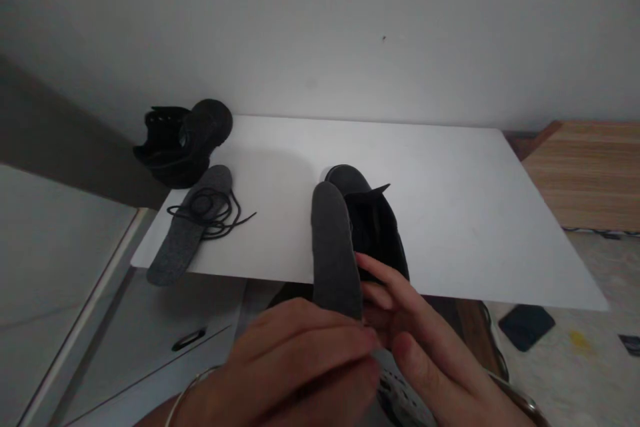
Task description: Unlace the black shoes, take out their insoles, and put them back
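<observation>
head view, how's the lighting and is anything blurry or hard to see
Head view: dim light, the white tabletop pale, no harsh glare; head view again: the interior of the nearer black boot sinks into shadow, hiding most detail; also head view: the left hand and right hand look slightly soft.

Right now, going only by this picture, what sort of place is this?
Probably a room in a home: a white table by a wall, a cabinet and a patterned floor.
</observation>
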{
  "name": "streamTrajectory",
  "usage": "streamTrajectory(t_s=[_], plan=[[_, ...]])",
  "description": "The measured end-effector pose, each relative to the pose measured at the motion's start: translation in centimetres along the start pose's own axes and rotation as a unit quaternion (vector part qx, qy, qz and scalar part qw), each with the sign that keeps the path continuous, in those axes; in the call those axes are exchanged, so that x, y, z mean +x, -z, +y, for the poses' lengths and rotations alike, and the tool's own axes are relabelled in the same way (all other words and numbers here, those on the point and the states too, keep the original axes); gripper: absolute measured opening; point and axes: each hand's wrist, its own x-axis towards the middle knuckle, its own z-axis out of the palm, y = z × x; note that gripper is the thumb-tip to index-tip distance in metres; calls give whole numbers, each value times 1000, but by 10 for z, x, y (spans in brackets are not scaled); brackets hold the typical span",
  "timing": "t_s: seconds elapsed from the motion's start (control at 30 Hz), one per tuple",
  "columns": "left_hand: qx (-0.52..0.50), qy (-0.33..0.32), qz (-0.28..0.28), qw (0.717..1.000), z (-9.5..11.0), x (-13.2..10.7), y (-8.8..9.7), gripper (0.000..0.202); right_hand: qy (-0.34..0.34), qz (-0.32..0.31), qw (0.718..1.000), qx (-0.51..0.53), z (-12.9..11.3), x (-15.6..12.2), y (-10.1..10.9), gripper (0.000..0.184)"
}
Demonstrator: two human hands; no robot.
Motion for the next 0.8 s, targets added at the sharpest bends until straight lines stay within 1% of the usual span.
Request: streamTrajectory(t_s=[0.07,0.1,0.17,0.2,0.23,0.27,0.3,0.33,0.37,0.4,0.43,0.47,0.5,0.53,0.57,0.6,0.63,0.7,0.73,0.8], plan=[[-30,-53,-63,996,-1,10,-7,17,-65,17,997,38,-1,1,-5,57],[-34,-74,-94,992,-3,12,-9,16,-85,27,994,57,-1,2,-7,58],[-46,-105,-131,985,-8,11,-12,15,-102,50,988,102,-1,5,-9,53],[-54,-116,-136,982,-11,8,-13,16,-103,58,985,124,0,7,-10,48],[-60,-119,-119,984,-13,4,-14,17,-99,63,983,141,1,9,-10,42],[-65,-113,-79,988,-14,0,-14,17,-88,66,982,153,2,11,-10,37],[-68,-95,-14,993,-16,-4,-16,17,-75,67,983,156,3,12,-8,33],[-77,-55,67,993,-17,-6,-18,19,-62,66,984,152,4,13,-7,30],[-99,-5,154,983,-19,-7,-21,24,-52,63,987,142,6,14,-6,29],[-139,47,222,964,-20,-7,-24,33,-46,57,989,128,7,13,-5,29],[-195,100,257,941,-22,-7,-27,44,-48,47,991,112,7,12,-4,31],[-250,143,261,922,-22,-5,-30,54,-56,33,993,94,8,11,-3,32],[-306,174,234,907,-23,-4,-33,63,-66,16,995,76,7,9,-4,34],[-361,196,185,893,-22,-3,-34,68,-75,-1,995,59,7,7,-4,36],[-412,219,131,875,-22,-2,-35,69,-81,-17,996,44,7,6,-5,37],[-463,240,92,848,-20,-1,-35,65,-85,-28,995,32,6,6,-6,38],[-516,253,72,815,-18,0,-35,58,-88,-36,995,23,6,5,-7,38],[-615,261,73,741,-15,3,-33,43,-92,-46,995,14,7,6,-9,35],[-643,254,91,717,-13,5,-32,40,-92,-48,995,10,8,6,-9,33],[-677,231,119,689,-11,10,-30,38,-95,-51,994,-2,12,5,-10,30]])
